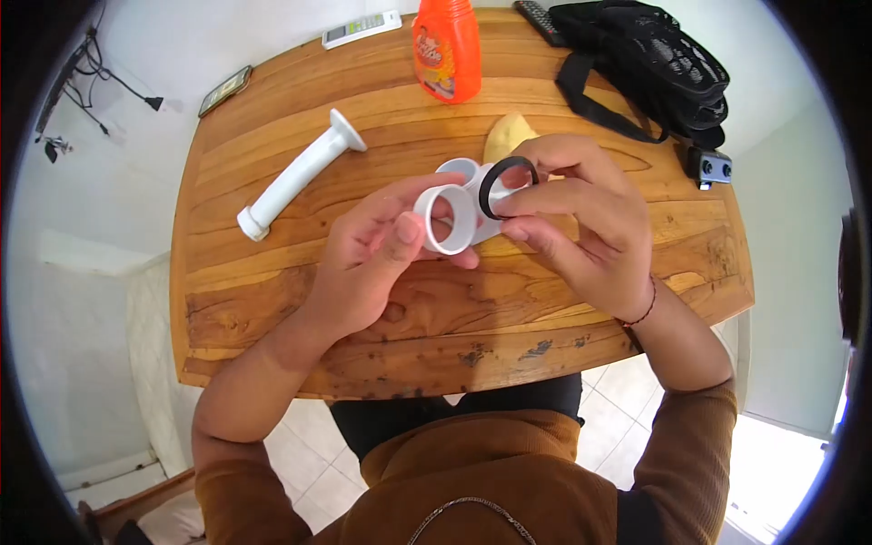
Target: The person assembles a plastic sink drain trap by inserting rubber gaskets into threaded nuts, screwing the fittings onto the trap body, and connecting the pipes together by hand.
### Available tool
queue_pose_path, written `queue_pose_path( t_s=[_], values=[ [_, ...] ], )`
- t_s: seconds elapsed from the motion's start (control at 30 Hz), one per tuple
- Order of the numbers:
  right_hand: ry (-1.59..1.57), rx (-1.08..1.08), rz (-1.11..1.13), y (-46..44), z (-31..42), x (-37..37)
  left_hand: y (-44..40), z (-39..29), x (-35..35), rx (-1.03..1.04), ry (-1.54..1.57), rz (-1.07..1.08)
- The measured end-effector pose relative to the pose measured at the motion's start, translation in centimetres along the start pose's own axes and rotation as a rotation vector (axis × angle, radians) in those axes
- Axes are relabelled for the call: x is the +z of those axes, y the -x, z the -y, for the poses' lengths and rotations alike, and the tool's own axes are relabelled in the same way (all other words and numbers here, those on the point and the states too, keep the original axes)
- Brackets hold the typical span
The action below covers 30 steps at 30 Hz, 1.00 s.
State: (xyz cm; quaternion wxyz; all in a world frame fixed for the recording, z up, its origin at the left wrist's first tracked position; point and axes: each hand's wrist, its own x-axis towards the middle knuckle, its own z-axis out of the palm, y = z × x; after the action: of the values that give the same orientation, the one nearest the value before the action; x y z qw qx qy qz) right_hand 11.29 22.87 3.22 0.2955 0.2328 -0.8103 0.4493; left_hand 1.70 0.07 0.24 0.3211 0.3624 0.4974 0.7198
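My left hand (pixel 380 245) is closed around a white plastic pipe fitting (pixel 465 221), its round open mouth turned up toward me. Just right of that mouth, my right hand (pixel 590 213) pinches a black rubber ring (pixel 484 189) between thumb and fingers, held upright on edge. More white plastic with another round opening (pixel 459 167) shows behind the fitting; whether it is joined to the held part I cannot tell. A white flanged pipe (pixel 304 173) lies on the table to the left. Partly behind my right hand is a yellow cloth or sponge (pixel 505 136).
On the wooden table (pixel 409 359), an orange bottle (pixel 447 54) stands at the back. A white remote (pixel 361 30), a phone (pixel 225 92) and a black remote (pixel 540 22) lie near the edges. At right are a black bag (pixel 649 54) and a small black device (pixel 708 167).
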Motion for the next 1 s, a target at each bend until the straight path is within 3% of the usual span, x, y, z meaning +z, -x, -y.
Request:
queue_pose_path(
  t_s=[0.2, 0.27, 0.37, 0.47, 0.7, 0.8, 0.87, 0.9, 0.97, 1.0],
  values=[
    [-0.058, 0.02, 0.022, 0.4, -1.5, -0.2, 0.0, -0.3, 0.0, 0.01, 0.007, 0.001],
    [-0.361, 0.12, -0.088, 0.8, -1.6, 0.6, 0.0, -0.3, 0.0, 0.011, 0.031, -0.008],
    [-0.478, 0.223, -0.188, 0.4, -0.8, 1.2, 0.0, -0.4, -0.2, 0.0, 0.079, 0.0],
    [-0.361, 0.295, -0.139, 0.2, -0.5, 0.6, 0.0, -0.5, -0.6, -0.05, 0.154, 0.035],
    [-0.423, 0.366, -0.141, 0.3, -0.1, 0.8, 0.2, -0.8, 0.2, -0.086, 0.204, 0.0],
    [-0.284, 0.325, -0.098, 0.1, 0.6, 0.5, 0.1, -0.7, 0.3, -0.078, 0.193, -0.017],
    [0.1, 0.157, -0.035, 0.3, 0.9, 0.3, 0.1, -0.6, 0.3, -0.075, 0.193, -0.018],
    [0.1, 0.157, -0.037, 0.3, 0.8, 0.1, 0.1, -0.5, 0.3, -0.07, 0.197, -0.015],
    [0.31, -0.181, 0.061, 0.1, 0.5, -0.2, 0.1, -0.3, 0.3, -0.066, 0.196, -0.007],
    [0.312, -0.182, 0.056, 0.0, 0.5, -0.3, 0.1, -0.2, 0.3, -0.07, 0.178, -0.022]
  ],
)
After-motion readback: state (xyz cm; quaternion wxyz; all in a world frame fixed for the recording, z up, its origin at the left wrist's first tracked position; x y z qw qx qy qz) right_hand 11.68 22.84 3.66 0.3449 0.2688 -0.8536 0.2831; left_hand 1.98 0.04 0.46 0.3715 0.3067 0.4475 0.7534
